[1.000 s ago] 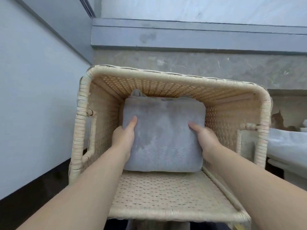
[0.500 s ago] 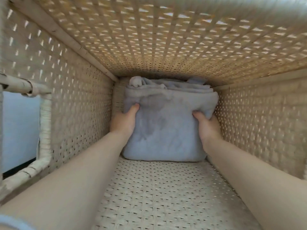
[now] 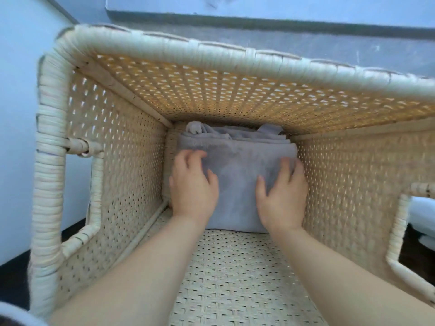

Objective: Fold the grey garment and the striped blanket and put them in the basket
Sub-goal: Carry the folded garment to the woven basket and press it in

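Grey garment [image 3: 237,189] prob. beneath L+R fingers [image 3: 288,169]

On my screen the woven basket [image 3: 164,50] is what carries the load. The folded grey garment [image 3: 235,184] lies flat against its closed end, reaching from one side wall to the other, with loose folds bunched at its far edge. Dark floor [image 3: 14,283] shows beside the basket's left corner

Pale blue wall [image 3: 16,90], grey ledge [image 3: 282,22], dark floor [image 3: 14,278].
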### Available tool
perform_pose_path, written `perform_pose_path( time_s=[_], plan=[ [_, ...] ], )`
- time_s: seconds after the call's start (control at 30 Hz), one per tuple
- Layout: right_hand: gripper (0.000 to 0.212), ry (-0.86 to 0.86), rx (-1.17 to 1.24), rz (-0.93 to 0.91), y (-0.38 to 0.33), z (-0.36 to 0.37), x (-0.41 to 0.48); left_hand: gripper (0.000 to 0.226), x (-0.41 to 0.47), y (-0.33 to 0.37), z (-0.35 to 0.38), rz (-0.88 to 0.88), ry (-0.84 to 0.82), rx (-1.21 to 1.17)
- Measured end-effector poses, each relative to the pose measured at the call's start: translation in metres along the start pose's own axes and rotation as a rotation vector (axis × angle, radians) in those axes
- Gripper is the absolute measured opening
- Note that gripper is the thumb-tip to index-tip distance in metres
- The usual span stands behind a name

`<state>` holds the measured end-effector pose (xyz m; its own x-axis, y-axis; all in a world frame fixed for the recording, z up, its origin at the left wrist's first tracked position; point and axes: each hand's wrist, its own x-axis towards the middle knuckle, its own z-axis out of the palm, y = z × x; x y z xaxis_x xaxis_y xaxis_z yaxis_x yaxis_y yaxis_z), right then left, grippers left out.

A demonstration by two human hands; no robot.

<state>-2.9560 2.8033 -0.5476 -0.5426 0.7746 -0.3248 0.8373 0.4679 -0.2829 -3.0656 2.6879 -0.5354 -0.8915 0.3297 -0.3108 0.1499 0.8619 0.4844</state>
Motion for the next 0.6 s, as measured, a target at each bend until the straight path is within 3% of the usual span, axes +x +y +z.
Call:
perform_pose_path(
  time_s=[0.1,0.17,0.27,0.4,0.6],
  plan=[
    [0.067,-0.090,-0.197,-0.426,-0.008,0.002,-0.006,0.047,-0.005,0.005,0.007,0.348,-0.247,0.243],
    [0.070,-0.196,-0.279,-0.482,-0.009,0.010,0.005,0.057,0.006,-0.001,0.018,0.444,-0.368,0.414],
    [0.071,-0.265,-0.360,-0.412,0.007,0.030,0.039,0.062,0.040,-0.021,0.038,0.465,-0.415,0.517],
    [0.072,-0.223,-0.408,-0.442,0.021,0.060,0.075,0.061,0.066,-0.046,0.065,0.492,-0.371,0.523],
    [0.071,-0.045,-0.249,-0.546,0.043,0.097,0.081,0.064,0.059,-0.066,0.103,0.496,-0.159,0.443]
  ],
)
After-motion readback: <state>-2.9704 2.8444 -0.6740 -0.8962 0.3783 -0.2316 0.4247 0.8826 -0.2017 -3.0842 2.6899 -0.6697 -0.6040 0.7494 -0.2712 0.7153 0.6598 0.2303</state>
